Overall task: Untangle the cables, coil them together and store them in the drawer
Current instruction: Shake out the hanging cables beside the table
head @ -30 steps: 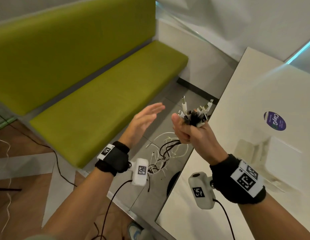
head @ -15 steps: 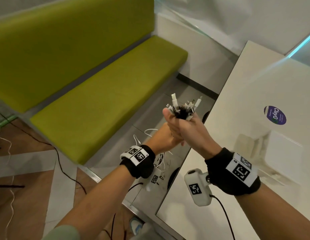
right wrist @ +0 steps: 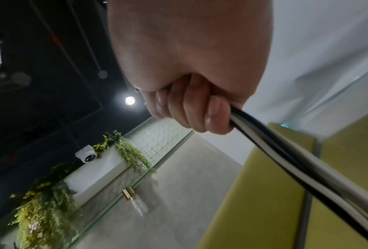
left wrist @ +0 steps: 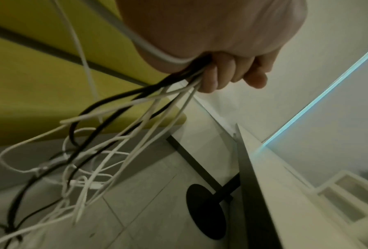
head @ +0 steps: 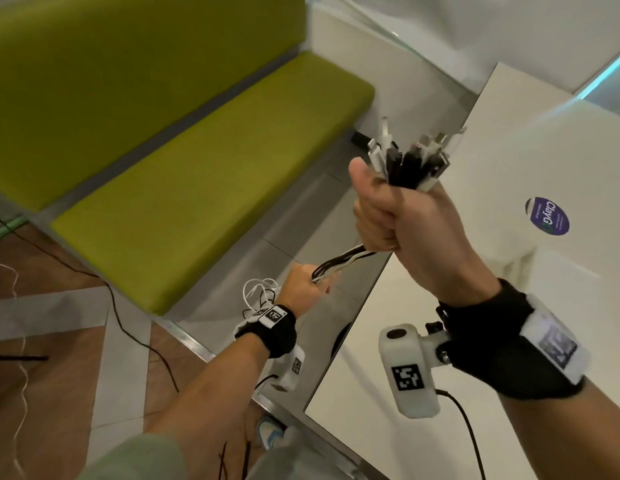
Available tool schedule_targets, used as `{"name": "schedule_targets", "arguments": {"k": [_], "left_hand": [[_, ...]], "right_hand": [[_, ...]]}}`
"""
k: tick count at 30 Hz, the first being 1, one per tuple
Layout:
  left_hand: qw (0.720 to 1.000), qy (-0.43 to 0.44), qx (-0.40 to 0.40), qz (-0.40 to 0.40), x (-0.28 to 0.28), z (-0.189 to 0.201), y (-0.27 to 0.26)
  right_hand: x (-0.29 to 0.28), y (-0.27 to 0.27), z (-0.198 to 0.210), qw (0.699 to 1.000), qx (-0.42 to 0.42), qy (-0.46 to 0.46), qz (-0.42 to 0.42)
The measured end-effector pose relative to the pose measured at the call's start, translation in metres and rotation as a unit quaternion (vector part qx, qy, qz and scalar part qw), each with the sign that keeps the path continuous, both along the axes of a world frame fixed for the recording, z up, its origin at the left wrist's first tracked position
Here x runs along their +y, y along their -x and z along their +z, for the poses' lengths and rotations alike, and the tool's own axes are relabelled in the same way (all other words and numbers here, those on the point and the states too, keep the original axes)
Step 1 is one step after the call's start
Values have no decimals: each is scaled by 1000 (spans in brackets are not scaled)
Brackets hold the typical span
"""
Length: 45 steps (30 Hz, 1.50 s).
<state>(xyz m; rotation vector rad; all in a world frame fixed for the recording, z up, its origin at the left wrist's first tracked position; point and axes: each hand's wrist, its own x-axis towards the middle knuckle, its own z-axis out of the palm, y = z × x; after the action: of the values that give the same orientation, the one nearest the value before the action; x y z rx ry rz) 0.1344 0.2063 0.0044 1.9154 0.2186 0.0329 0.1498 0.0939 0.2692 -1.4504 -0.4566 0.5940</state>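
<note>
Two hands share one bundle of black and white cables, held above the floor between a green bench and a white table. At far left, the green bench runs along the wall, with loose cords trailing over the floor in front of it. Next, my left hand, the lower one, closes its fingers round the bundle; below this fist the cables hang free in slack, crossing loops above the tiled floor, still tangled. From there the strands rise taut to my right hand, which I hold higher. Its fingers and thumb clamp the bundle just under the plugs. Above my right fist, the USB connectors fan out upward, black and white mixed. At far right lies the white table, bearing a round purple sticker.
</note>
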Motion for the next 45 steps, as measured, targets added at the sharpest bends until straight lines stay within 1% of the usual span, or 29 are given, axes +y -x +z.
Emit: {"name": "schedule_targets", "arguments": {"k": [4,7,9,11,13,14,15,17,18,21,23,26,28,30,32,33,35,36,38,40,42,43,45], "left_hand": [[997,-69,37,-17,16,-22,4],[993,-109,25,-23,31,-35,8],[990,-131,47,-28,35,-39,9],[986,-143,76,-44,30,-31,5],[980,-154,104,-70,23,-16,0],[979,-144,116,-86,21,-6,-3],[976,-141,122,-113,23,2,-6],[966,-153,112,-177,35,22,-7],[964,-151,108,-190,43,35,-6],[961,-120,103,-225,65,76,0],[962,-78,58,-255,64,105,4],[962,49,18,-267,35,135,7],[962,94,-8,-257,7,137,9],[971,125,-47,-197,-16,132,10],[978,139,-78,-134,-28,121,7],[981,134,-78,-114,-29,111,7],[984,121,-80,-100,-25,85,8],[987,112,-77,-88,-22,67,9],[994,88,-53,-45,-15,35,12],[998,60,-24,-22,-14,10,20],[1000,5,-2,-15,-16,-17,30],[1000,-26,11,-6,-17,-31,36],[997,-55,63,4,-15,-58,52]], "right_hand": [[-6,2,-1,1000,5,15,14],[-5,7,-1,1000,6,23,20],[-5,10,-3,999,2,38,13],[-5,8,-4,999,-26,46,-4],[-5,6,-3,996,-68,54,0],[-4,6,-3,994,-90,59,-1],[-3,5,-5,992,-105,65,-8],[-3,2,-11,990,-108,79,-36],[-3,-1,-16,990,-107,84,-47],[-4,-5,-29,987,-128,94,-34],[-1,-3,-31,985,-135,107,-24],[6,-1,-29,983,-145,112,-33],[9,-1,-26,983,-137,116,-36],[11,1,-23,986,-120,112,-24],[7,2,-20,989,-107,98,-11],[2,2,-20,990,-104,97,-5],[-4,1,-14,985,-119,118,-26],[-7,1,-10,985,-127,114,-33],[-10,-1,4,988,-130,82,-29],[-9,-1,22,988,-145,43,17],[-11,-3,37,980,-189,38,52],[-14,-6,44,976,-211,34,50],[-19,-9,49,976,-214,4,48]]}}
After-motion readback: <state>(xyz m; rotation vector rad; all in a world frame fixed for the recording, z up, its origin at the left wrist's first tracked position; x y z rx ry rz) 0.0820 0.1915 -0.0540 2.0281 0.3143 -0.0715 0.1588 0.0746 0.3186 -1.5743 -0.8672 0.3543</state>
